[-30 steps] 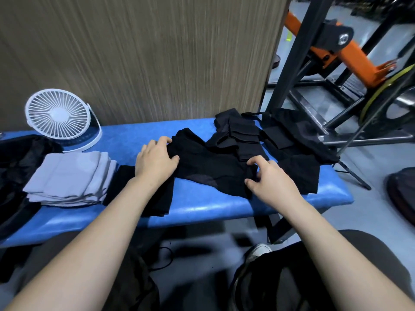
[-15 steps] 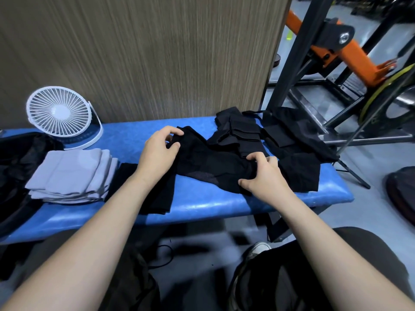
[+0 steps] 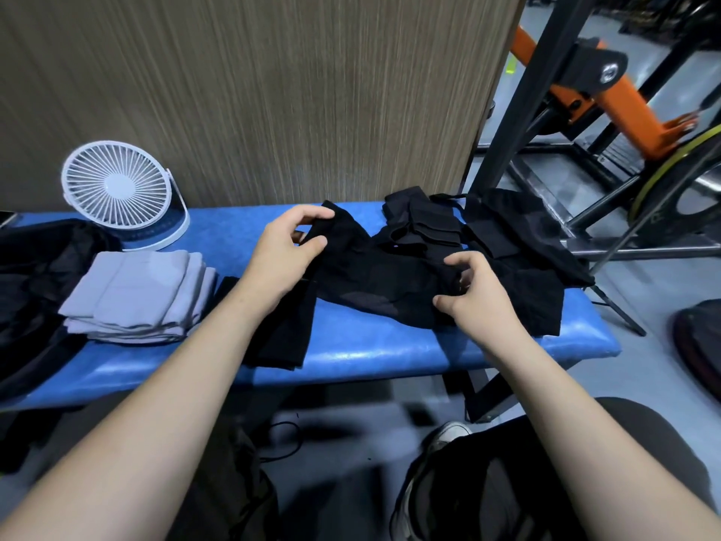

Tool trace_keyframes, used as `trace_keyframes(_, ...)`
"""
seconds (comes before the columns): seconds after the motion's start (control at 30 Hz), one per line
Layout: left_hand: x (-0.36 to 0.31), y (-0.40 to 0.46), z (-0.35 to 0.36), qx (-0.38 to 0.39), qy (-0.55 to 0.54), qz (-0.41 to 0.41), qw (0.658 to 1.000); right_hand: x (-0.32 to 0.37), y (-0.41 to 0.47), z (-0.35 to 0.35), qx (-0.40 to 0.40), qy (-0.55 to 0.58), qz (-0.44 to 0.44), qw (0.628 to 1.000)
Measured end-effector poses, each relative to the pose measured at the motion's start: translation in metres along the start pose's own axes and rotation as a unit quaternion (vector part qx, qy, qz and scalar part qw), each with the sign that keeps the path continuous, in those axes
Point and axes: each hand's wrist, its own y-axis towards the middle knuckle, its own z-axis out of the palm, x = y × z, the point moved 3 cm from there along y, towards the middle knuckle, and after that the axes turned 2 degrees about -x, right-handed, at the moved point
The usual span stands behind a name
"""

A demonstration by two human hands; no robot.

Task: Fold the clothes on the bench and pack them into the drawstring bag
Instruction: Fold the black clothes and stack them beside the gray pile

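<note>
A black garment (image 3: 374,279) lies across the middle of the blue bench (image 3: 351,353). My left hand (image 3: 285,251) pinches its far left corner between thumb and fingers. My right hand (image 3: 474,294) grips its right edge with curled fingers. More black clothes (image 3: 519,251) are heaped on the bench's right end. A folded grey pile (image 3: 136,294) sits to the left, with a flat black piece (image 3: 281,337) beside it. A black bag (image 3: 31,283) lies at the far left; whether it is the drawstring bag I cannot tell.
A white desk fan (image 3: 117,189) stands at the bench's back left against a wood-grain wall (image 3: 273,91). Black and orange gym machine frames (image 3: 585,111) rise close behind the bench's right end. My knees sit below the front edge.
My left hand went from lying flat on the garment to pinching and lifting its far left corner. My right hand curled tighter round the right edge and shifted slightly.
</note>
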Motion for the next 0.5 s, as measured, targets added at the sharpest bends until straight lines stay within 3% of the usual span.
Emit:
trace_keyframes(0.23, -0.010, -0.001, -0.009, -0.067, -0.102, 0.008, 0.992, 0.013, -0.009, -0.012, 0.019, 0.143, -0.052, 0.988)
trace_keyframes(0.33, -0.010, -0.002, -0.010, -0.061, -0.119, 0.003, 0.991, 0.014, -0.007, -0.019, 0.017, 0.192, -0.048, 0.980)
trace_keyframes(0.5, -0.005, -0.009, -0.004, -0.016, -0.070, -0.025, 0.997, 0.004, 0.001, -0.031, -0.017, 0.176, -0.005, 0.984)
